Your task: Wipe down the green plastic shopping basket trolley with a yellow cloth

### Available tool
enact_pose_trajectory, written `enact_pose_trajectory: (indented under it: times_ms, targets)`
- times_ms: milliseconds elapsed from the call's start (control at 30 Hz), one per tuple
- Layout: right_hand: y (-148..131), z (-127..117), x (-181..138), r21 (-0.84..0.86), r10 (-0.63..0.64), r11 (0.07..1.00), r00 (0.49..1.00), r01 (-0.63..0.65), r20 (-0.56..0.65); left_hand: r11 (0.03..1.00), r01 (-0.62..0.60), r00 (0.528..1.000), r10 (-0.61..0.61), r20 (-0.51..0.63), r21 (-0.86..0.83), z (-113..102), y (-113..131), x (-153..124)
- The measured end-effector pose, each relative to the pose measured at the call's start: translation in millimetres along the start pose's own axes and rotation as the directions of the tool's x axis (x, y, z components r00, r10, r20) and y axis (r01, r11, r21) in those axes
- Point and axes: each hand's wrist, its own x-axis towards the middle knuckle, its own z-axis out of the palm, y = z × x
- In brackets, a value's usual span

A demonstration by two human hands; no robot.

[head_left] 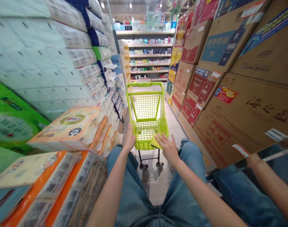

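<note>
A lime-green shopping cart [146,119] with a grid basket and black legs stands in front of my knees. My left hand [129,138] rests against the basket's left side, its fingers straight and pointing up. At the basket's near right corner, my right hand [169,147] presses a yellow cloth [156,142] to the rim. The fingers of that hand are stretched over the cloth, and part of it is hidden under them.
Wrapped tissue packs [70,123] are stacked high close on my left. Cardboard cartons [248,110] wall the right side, with a reflective panel [264,186] near my right arm. Shelves [150,55] of small goods stand beyond the cart, across a tiled floor [174,126].
</note>
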Motion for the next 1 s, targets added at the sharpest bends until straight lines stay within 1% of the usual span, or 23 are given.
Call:
enact_pose_trajectory:
  times_ms: [67,133,200,333,433,500,667,800,900,1000]
  targets:
    - [18.4,-5.1,1.0,-0.025,0.06,0.998,0.998,-0.061,-0.034,1.0,-0.006,1.0,0.006,0.0,-0.011,0.9,0.2,2.7]
    - [29.9,-6.9,0.8,-0.03,0.112,0.993,0.992,-0.114,-0.063,1.0,-0.012,1.0,0.012,-0.003,-0.014,4.7,2.1,2.7]
    - [35.0,-5.6,-2.1,-0.028,0.155,0.987,0.984,-0.158,-0.09,1.0,-0.02,1.0,0.02,-0.01,-0.013,10.5,5.0,-0.7]
    - [34.7,-1.0,-15.7,-0.017,0.209,0.977,0.969,-0.213,-0.13,0.999,-0.035,0.999,0.035,-0.023,-0.014,20.7,12.8,-15.1]
    - [33.0,-2.3,-27.2,-0.016,0.212,0.976,0.967,-0.216,-0.139,0.998,-0.065,0.997,0.065,-0.043,0.009,19.9,23.0,-29.8]
    - [32.6,-5.0,-33.5,-0.007,0.201,0.979,0.969,-0.204,-0.142,0.99,-0.115,0.992,0.119,-0.052,0.079,14.6,32.3,-40.7]
    - [31.8,-8.7,-42.6,0.04,0.184,0.983,0.97,-0.18,-0.158,0.949,-0.206,0.978,0.204,0.033,0.239,-3.1,56.6,-69.9]
    - [28.5,-6.0,-42.7,0.08,0.212,0.976,0.962,-0.201,-0.17,0.901,-0.275,0.961,0.264,0.079,0.335,-9.0,65.8,-91.9]
    - [26.1,-3.3,-39.9,0.121,0.231,0.97,0.955,-0.211,-0.185,0.88,-0.284,0.958,0.278,0.071,0.381,-7.6,69.4,-103.8]
    - [27.3,-1.1,-37.0,0.149,0.242,0.965,0.951,-0.215,-0.191,0.873,-0.257,0.964,0.263,0.043,0.414,-3.8,74.5,-110.2]
